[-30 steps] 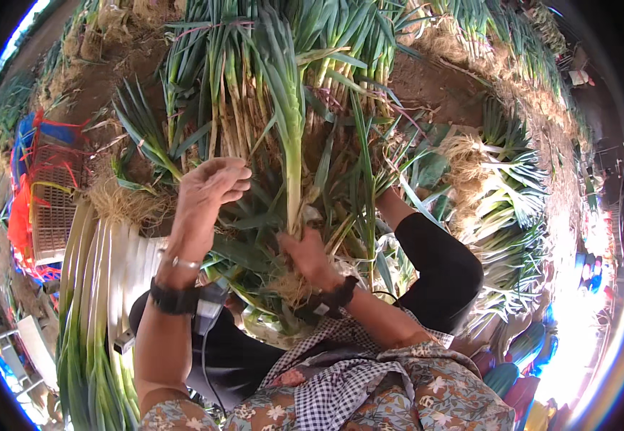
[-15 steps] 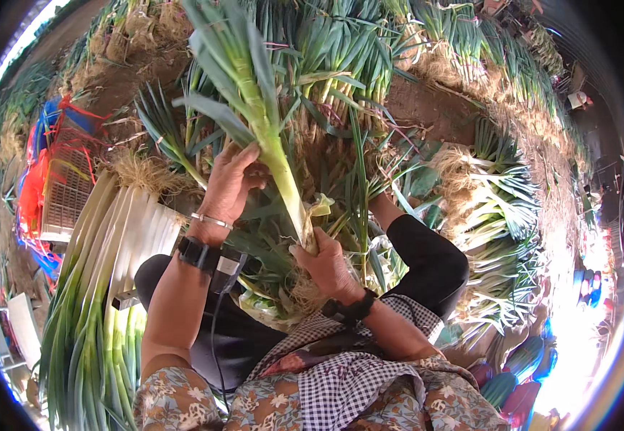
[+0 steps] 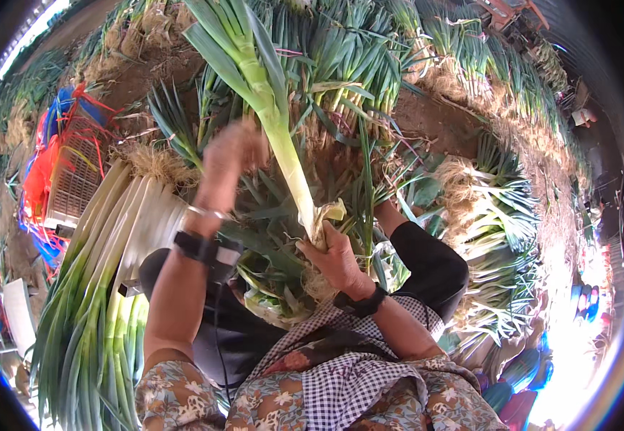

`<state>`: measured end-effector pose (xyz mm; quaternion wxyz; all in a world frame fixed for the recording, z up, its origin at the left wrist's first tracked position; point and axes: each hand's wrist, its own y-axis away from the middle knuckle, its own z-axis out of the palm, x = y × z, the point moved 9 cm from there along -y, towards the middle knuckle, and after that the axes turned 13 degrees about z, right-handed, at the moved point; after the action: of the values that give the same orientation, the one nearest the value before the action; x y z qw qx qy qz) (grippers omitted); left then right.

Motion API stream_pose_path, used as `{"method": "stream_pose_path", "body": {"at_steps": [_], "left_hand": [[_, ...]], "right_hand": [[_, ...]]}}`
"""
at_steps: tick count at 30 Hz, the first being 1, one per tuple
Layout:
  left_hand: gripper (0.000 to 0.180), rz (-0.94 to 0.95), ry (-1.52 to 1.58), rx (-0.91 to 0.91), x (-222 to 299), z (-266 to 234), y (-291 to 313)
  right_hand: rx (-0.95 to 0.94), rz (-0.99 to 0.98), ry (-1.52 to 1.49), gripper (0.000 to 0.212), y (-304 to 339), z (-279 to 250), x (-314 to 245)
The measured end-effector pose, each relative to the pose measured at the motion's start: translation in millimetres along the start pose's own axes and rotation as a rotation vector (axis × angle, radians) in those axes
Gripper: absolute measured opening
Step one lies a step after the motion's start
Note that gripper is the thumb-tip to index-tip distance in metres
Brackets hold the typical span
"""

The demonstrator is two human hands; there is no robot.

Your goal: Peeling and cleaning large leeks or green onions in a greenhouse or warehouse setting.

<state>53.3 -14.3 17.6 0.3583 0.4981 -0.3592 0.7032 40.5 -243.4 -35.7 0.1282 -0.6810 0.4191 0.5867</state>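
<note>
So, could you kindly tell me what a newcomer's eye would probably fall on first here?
Probably the large leek at the centre, its leafy end reaching the top edge and its base in the right hand. Next might come the long leeks at the left, with their tangled roots toward the top, and the red netting beside a brown basket farther left.
</note>
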Motion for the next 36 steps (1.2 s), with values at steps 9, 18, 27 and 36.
{"method": "stream_pose_path", "body": {"at_steps": [9,18,27,36], "left_hand": [[0.037,0.164,0.549,0.146,21.5,-24.3,-8.2],[0.033,0.121,0.629,0.164,13.1,4.5,16.5],[0.053,0.056,0.723,-0.047,2.4,22.9,16.8],[0.051,-0.009,0.927,-0.265,23.2,51.8,26.9]], "right_hand": [[-0.201,-0.233,0.388,0.051,-9.5,21.9,11.2],[-0.146,-0.283,-0.234,0.041,-59.8,27.6,-78.0],[-0.151,0.437,-1.097,0.03,-87.0,62.9,2.5],[0.103,-0.151,0.874,0.01,-44.1,29.8,141.2]]}}
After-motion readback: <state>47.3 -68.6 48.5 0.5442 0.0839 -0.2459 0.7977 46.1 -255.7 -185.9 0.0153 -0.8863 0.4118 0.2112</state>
